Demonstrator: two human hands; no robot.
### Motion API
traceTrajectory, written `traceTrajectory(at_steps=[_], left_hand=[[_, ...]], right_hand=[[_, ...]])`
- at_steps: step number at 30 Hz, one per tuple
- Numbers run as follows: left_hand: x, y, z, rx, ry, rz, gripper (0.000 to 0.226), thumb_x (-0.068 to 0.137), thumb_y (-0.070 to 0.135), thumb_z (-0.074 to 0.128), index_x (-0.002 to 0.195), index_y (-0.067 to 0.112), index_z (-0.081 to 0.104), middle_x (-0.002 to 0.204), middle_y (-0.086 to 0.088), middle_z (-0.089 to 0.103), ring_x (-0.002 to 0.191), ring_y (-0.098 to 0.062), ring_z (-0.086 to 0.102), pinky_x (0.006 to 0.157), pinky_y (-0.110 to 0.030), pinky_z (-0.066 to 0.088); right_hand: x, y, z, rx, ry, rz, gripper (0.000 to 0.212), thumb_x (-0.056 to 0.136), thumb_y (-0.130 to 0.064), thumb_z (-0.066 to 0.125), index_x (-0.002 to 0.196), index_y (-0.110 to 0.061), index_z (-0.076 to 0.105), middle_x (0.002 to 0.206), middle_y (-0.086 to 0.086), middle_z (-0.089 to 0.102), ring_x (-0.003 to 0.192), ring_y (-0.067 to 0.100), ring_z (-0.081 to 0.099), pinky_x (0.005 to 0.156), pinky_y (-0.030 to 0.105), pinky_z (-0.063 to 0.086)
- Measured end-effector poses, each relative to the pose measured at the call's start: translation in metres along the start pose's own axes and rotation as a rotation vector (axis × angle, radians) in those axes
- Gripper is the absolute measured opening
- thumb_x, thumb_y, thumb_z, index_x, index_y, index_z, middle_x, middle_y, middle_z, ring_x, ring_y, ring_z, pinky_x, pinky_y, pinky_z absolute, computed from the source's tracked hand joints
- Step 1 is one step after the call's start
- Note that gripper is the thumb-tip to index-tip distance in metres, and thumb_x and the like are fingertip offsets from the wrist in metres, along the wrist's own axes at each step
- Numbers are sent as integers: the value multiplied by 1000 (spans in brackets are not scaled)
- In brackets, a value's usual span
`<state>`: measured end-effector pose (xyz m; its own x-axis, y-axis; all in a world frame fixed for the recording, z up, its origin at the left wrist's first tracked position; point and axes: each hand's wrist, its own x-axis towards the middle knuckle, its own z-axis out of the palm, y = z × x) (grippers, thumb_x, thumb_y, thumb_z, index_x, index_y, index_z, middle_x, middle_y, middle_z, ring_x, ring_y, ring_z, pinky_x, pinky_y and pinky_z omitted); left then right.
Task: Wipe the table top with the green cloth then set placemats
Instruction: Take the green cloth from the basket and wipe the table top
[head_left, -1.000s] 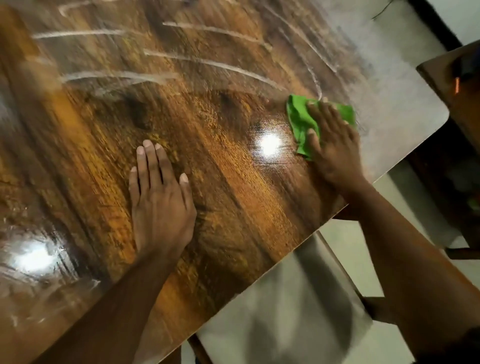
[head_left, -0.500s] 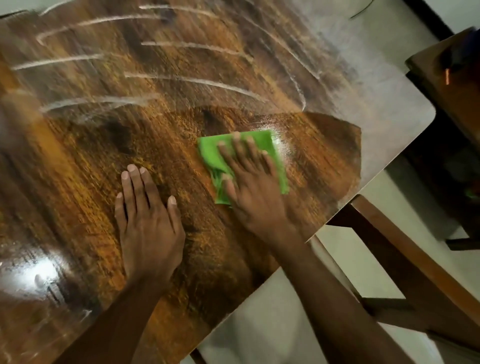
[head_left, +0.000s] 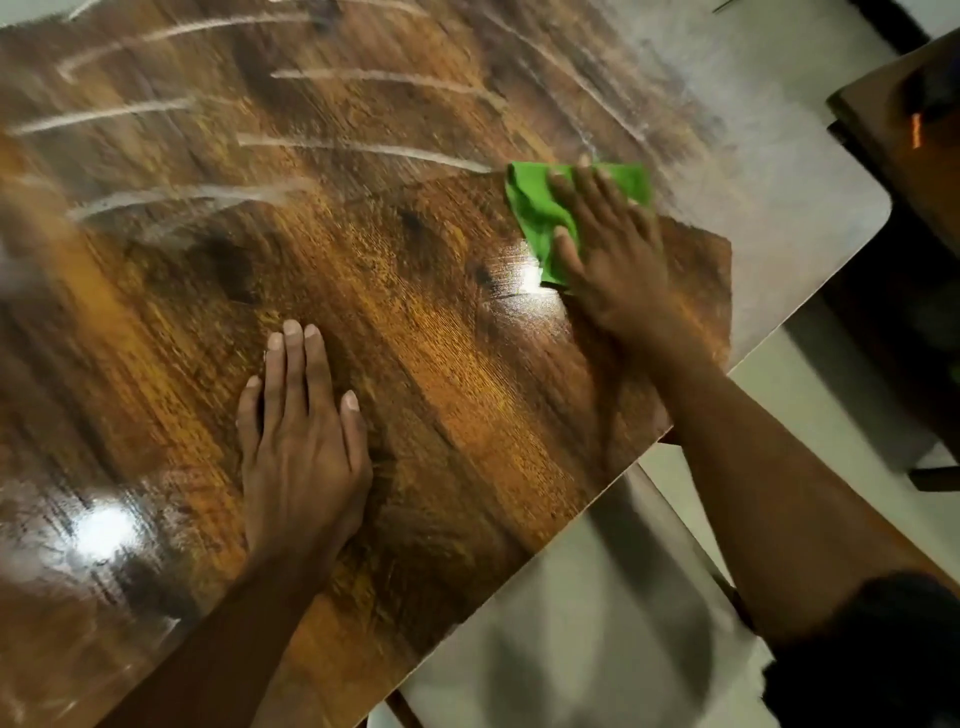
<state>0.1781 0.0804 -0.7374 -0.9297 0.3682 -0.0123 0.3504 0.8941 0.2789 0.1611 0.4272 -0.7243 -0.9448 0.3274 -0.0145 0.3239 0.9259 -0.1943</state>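
The glossy brown wooden table top (head_left: 441, 374) fills most of the view, with pale dusty streaks across its far part and a dull grey haze at the right corner. My right hand (head_left: 613, 254) lies flat with straight fingers on the folded green cloth (head_left: 535, 208), pressing it onto the table near the right edge. My left hand (head_left: 301, 441) rests flat on the wood nearer to me, fingers straight, holding nothing. No placemats are in view.
The table's near edge runs diagonally from lower middle to the rounded right corner (head_left: 878, 208). Light floor (head_left: 571, 649) lies below it. A dark wooden piece of furniture (head_left: 909, 104) stands at the far right, and a wooden frame part (head_left: 691, 545) shows under the table.
My right hand has swept the green cloth back to the right, from the table's middle toward its right edge. My left hand has stayed planted on the wood.
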Motion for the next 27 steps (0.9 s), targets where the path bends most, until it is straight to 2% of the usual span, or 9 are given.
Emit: traceTrajectory(at_steps=[4,8,11,14,17,19,22,27], left_hand=[[0,0,1,17,2,4,64,111,38,16,168,13,2,177,-5,3,163,-16,-1,132,-46,12],[-1,0,1,8,2,-8,61,113,33,20,168,13,3,177,-6,4,163,-17,0,131,-48,14],[1,-1,1,10,17,-2,62,112,37,16,168,13,5,176,-6,7,163,-17,2,131,-45,14],[1,0,0,5,27,-1,64,111,39,14,168,12,8,176,-7,10,163,-19,4,131,-45,15],[-1,4,-12,11,-50,5,61,112,35,17,167,9,10,176,-9,10,163,-22,7,130,-48,16],[0,9,-32,8,-167,-18,62,112,34,22,167,7,10,176,-10,7,163,-24,6,130,-51,16],[10,34,-86,-11,-313,-22,62,113,34,24,166,5,12,176,-11,5,163,-27,2,131,-51,10],[-11,100,-195,-24,-343,317,61,113,31,23,168,12,4,176,-5,2,163,-22,0,131,-45,9]], right_hand=[[-50,26,-11,36,-23,-5,56,114,-47,23,168,-38,10,177,-8,0,163,11,-4,131,45,8],[-107,-7,1,25,-59,-117,59,113,-43,23,169,-34,8,177,-5,0,164,15,-5,130,52,12],[-142,-33,9,-2,-85,-197,60,112,-43,25,169,-34,8,177,-6,1,164,16,-3,130,49,13],[-149,-41,6,-17,-119,-193,61,112,-46,24,168,-36,4,177,-8,-2,164,16,-5,131,47,13],[-143,-48,-19,-11,-256,-163,61,111,-52,20,168,-38,6,177,-7,0,164,19,-2,130,50,14],[-149,-57,-53,12,-350,-94,64,109,-56,21,169,-33,12,177,-2,7,164,23,3,129,52,14],[-165,-70,-116,65,-307,102,66,111,-54,26,169,-26,13,177,2,11,164,26,6,128,54,18],[-232,-88,-220,71,-143,296,63,112,-48,34,168,-25,18,176,3,16,162,25,14,124,48,24]])
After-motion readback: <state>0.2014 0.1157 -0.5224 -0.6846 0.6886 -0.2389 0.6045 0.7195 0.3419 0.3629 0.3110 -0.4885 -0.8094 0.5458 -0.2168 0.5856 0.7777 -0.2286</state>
